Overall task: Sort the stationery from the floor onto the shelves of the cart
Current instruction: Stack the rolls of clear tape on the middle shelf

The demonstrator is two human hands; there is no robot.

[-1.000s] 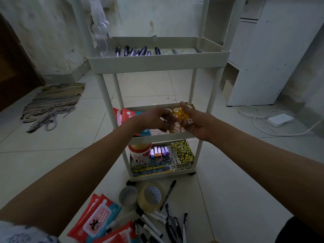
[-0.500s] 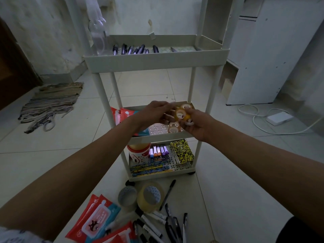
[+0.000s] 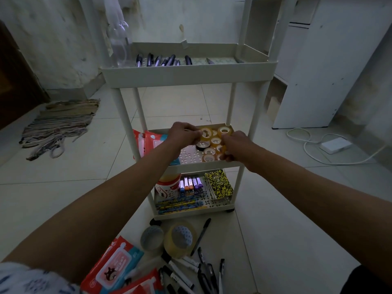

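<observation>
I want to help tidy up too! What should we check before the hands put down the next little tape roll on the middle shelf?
1. Left hand has a grip on the small tape roll: ok.
2. Right hand is steadying the tape rolls already there: cannot tell.
3. Bare space on the middle shelf beside the rolls: ok.
4. Red packets stay clear of that space: ok.
5. Floor all sorted: not ok; big tape rolls, markers and wipe packets remain.
</observation>
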